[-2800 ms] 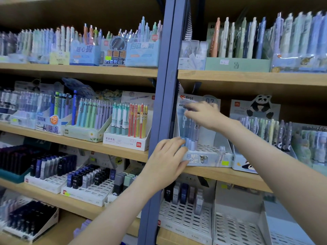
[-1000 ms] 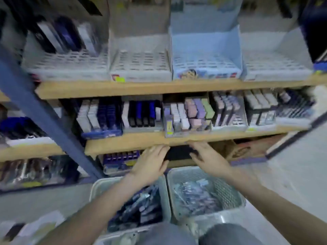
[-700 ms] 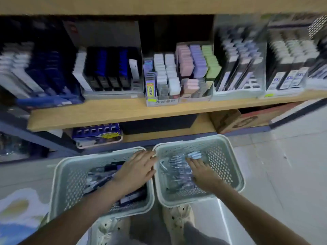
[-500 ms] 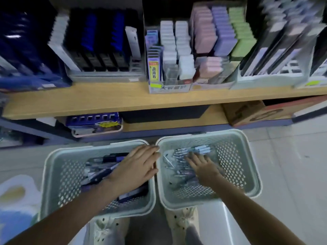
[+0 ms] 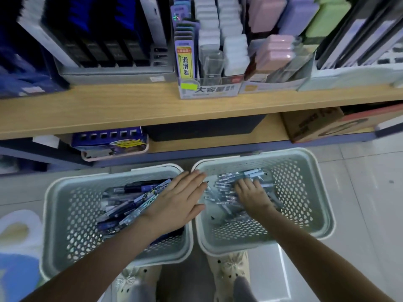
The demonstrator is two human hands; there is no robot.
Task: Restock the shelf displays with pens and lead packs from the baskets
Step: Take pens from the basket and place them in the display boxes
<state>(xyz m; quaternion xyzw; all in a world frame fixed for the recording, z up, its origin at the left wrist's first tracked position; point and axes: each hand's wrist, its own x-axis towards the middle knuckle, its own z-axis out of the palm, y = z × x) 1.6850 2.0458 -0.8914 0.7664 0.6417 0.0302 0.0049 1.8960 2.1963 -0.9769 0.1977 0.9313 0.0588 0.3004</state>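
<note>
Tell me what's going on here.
A person is bent over two perforated baskets on the floor in front of a stocked wooden shelf. The left hand is spread flat, fingers straight, over the dark pens in the left basket. The right hand is down in the right basket, fingers among the pale blue pens. Whether it has a grip on any cannot be told. Nothing has been lifted out.

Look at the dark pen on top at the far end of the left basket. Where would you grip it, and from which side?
Best pinched mid-barrel from above: the dark pen lies flat atop the pile, and walls of the left basket block side approaches.
</note>
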